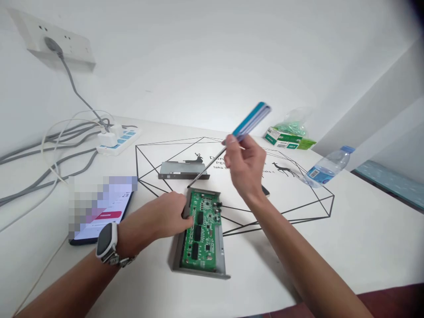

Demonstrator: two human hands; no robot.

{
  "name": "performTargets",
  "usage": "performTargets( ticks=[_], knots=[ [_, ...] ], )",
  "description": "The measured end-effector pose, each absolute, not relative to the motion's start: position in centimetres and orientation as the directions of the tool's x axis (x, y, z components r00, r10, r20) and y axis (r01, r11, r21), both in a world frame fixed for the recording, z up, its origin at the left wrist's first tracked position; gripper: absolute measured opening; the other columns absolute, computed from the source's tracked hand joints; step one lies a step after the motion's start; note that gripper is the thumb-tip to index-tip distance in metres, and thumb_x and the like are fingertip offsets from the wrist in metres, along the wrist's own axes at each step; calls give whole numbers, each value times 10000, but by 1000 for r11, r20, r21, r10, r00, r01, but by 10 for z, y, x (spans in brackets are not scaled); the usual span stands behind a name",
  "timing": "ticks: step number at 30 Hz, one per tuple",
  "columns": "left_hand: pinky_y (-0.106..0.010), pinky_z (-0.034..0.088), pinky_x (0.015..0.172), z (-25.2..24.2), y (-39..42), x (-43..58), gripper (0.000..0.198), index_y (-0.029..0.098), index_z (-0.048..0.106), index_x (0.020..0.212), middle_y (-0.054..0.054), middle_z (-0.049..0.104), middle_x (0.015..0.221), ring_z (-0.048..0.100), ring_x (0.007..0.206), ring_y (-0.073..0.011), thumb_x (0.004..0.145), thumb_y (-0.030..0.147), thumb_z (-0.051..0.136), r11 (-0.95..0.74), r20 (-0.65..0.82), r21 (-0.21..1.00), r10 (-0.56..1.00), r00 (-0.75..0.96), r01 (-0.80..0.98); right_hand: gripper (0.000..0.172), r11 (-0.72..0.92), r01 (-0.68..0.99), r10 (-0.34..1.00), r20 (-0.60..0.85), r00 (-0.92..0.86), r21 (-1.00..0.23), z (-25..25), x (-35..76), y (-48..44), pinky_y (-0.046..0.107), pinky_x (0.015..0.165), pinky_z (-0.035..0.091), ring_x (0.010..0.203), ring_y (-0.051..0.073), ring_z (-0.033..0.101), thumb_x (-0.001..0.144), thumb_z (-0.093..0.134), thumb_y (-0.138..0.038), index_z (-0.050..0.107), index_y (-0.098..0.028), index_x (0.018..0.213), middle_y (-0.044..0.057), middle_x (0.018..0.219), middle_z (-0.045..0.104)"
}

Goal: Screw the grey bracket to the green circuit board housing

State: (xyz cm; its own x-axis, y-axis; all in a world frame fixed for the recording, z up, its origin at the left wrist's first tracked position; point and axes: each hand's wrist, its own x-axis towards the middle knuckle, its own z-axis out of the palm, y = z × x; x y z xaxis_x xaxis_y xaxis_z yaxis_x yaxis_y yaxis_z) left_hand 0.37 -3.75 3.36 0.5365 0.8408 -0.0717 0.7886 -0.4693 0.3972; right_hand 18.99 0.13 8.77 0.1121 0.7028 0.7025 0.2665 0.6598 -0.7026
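My right hand (245, 163) is closed round a screwdriver with a blue and whitish handle (251, 120). Its long thin shaft slants down to the left, and the tip is at or just above the upper left corner of a metal tray-like housing (179, 254). Inside that housing lies a green circuit board (207, 234) with black chips. My left hand (170, 216) grips the housing's left side, its thumb over the board's edge. Beyond the housing, a flat grey metal cover (182, 168) rests on the table.
On the left lie a smartphone (106, 212) and a power strip (121, 140) with grey cables (77, 154). A water bottle (327, 168) lies tilted at the right, near a green and white box (283, 138). A dark object (265, 191) is partly hidden by my right wrist.
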Motion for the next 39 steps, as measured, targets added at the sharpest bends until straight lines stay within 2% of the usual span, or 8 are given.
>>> performTargets(
  ticks=[3,6,9,15,19,23,29,39],
  knots=[
    [-376,474,808,32,-29,17,255,185,643,991,-100,670,1034,632,948,-248,926,248,404,-649,108,363,741,662,668,293,676,118,696,683,222,-727,82,206,1,257,395,281,432,81,418,948,553,-502,566,-229,842,-38,637,485],
    [-464,417,987,37,-22,15,327,205,612,1187,-121,589,1296,539,1199,-312,934,352,465,-659,181,310,748,638,685,307,643,25,728,621,290,-765,73,224,3,243,368,290,410,75,429,926,581,-518,573,-221,847,-38,634,500],
    [-426,485,833,41,-21,-3,390,192,635,1052,-127,642,1122,608,1014,-314,789,479,636,-484,-5,331,857,515,810,330,603,-36,754,555,351,-797,66,241,7,228,349,295,396,77,444,901,603,-548,567,-222,863,-50,612,494],
    [-367,470,701,36,-23,-27,90,206,589,802,-93,669,907,639,833,-267,731,260,600,-313,-141,248,924,354,917,410,569,-111,783,496,375,-815,65,249,9,222,340,315,394,81,464,887,573,-622,534,-220,818,-52,597,488],
    [-359,483,756,32,-12,-13,138,200,630,863,-88,698,930,653,889,-252,823,204,497,-429,-51,379,875,481,820,370,548,-93,808,496,319,-832,63,242,5,222,349,326,379,78,454,913,562,-585,535,-223,840,-58,582,490],
    [-369,508,835,29,-9,-3,447,204,489,1325,-111,684,1148,657,991,-248,904,353,485,-441,66,574,865,497,691,352,525,-38,829,501,249,-850,61,238,1,223,367,339,373,75,472,931,555,-564,533,-222,852,-63,579,497],
    [-368,504,806,24,-11,-9,201,194,639,975,-93,633,994,618,918,-239,859,225,478,-541,16,467,796,605,699,316,566,117,799,578,169,-816,59,231,-5,234,389,393,408,81,526,977,496,-532,508,-232,881,-52,624,545],
    [-389,496,903,5,10,10,402,194,655,1186,-106,622,1055,615,951,-232,997,271,309,-642,218,527,735,642,557,282,601,291,777,629,6,-745,55,225,-4,266,472,496,468,101,614,997,476,-510,461,-236,933,-25,703,646]
  ],
)
